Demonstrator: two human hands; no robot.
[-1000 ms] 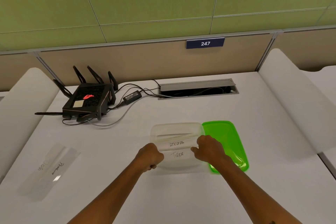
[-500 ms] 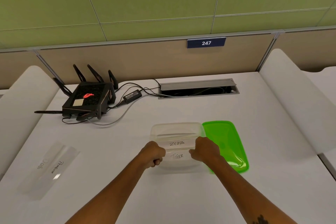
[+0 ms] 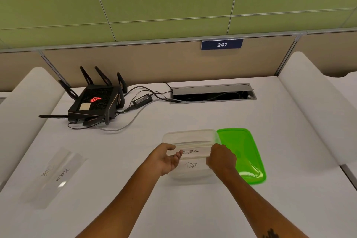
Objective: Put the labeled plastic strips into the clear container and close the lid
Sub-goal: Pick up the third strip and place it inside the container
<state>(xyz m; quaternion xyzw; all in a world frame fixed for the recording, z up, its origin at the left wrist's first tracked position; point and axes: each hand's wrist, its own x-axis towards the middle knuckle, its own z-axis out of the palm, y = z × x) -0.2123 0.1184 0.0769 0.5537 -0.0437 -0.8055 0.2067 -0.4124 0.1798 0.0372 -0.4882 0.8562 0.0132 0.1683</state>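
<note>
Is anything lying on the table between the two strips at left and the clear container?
Nothing visible does. Bare table lies between the DOG and PENGUIN strips and the clear container; the green lid sits on the far side.

"247" sign [image 3: 222, 44]; zebra, tiger strips [image 3: 191, 158]

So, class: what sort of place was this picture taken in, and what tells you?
Probably an office cubicle desk: partition panels with a numbered sign "247", a cable hatch set in the white desk, and a router.
</note>
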